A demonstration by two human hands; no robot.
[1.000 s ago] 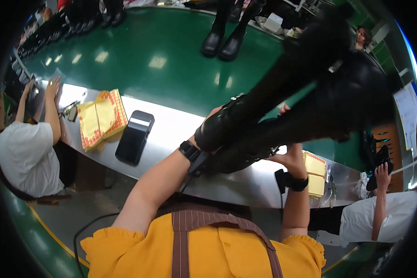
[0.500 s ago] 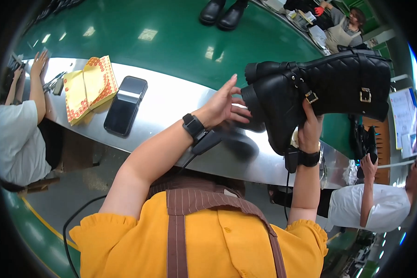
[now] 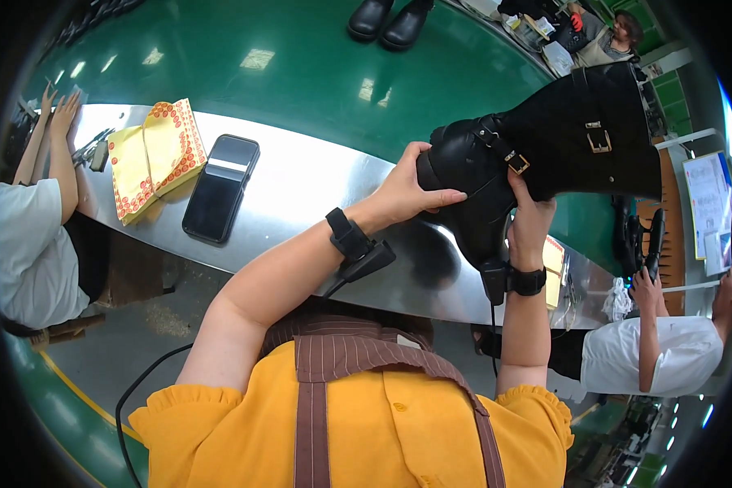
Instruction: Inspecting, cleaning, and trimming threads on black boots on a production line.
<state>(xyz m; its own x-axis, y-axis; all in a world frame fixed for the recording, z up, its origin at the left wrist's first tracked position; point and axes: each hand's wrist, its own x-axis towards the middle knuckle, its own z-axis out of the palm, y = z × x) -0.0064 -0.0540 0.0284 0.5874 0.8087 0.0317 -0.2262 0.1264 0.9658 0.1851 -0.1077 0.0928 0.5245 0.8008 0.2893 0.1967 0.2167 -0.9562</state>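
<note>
A pair of tall black boots (image 3: pixel 561 122) with straps and gold-coloured buckles lies sideways in the air above the metal edge of the bench. My left hand (image 3: pixel 407 191) grips the foot end of the boots, its thumb on the near side and fingers on the far side. From below, my right hand (image 3: pixel 533 224) holds them around the ankle, beside a buckle; part of its grip is hidden behind the leather. The shafts point to the right.
A tied bundle of yellow papers (image 3: pixel 156 163) and a black phone (image 3: pixel 222 189) lie on the metal ledge (image 3: pixel 301 195). Another black pair of boots (image 3: pixel 389 23) stands on the green surface (image 3: pixel 301 57). Co-workers sit at left (image 3: pixel 37 236) and right (image 3: pixel 651 354).
My left hand has gone from spread fingers beside the boots to gripping their foot end. The boots have turned, and the shafts have shifted slightly left.
</note>
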